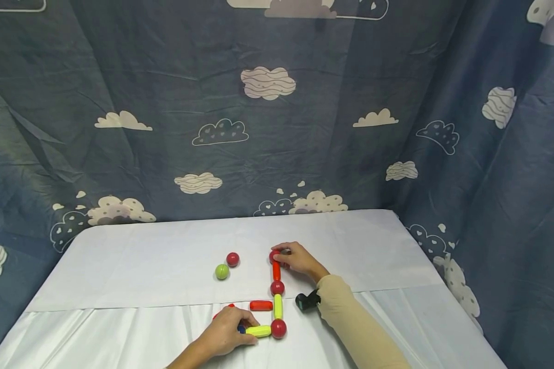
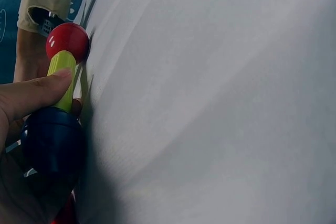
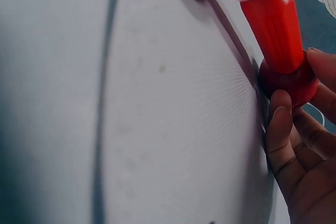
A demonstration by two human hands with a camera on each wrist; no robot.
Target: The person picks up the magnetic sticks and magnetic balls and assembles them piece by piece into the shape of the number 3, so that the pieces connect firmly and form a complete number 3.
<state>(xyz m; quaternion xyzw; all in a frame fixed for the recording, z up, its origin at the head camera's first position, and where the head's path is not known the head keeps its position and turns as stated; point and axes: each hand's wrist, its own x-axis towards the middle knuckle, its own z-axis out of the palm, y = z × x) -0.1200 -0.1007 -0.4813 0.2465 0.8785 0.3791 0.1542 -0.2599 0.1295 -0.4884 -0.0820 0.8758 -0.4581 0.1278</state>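
Note:
My left hand (image 1: 226,332) pinches a yellow-green rod (image 1: 258,331) between thumb and fingers, beside the dark blue ball (image 2: 52,142) at its end. The rod's other end joins a red ball (image 1: 278,328). From there a second yellow-green rod (image 1: 278,307) runs away to a middle red ball (image 1: 277,288), then a red rod (image 1: 276,271) continues to a far red ball (image 3: 289,82). My right hand (image 1: 300,260) grips that far ball with thumb and fingertips. Red pieces (image 1: 231,306) behind the left hand are mostly hidden.
A loose red rod (image 1: 260,306) lies inside the corner of the joined pieces. Farther back on the white-covered table (image 1: 134,271), a red ball (image 1: 233,259) and a green ball (image 1: 222,271) sit close together. A patterned dark blue curtain (image 1: 166,154) hangs behind.

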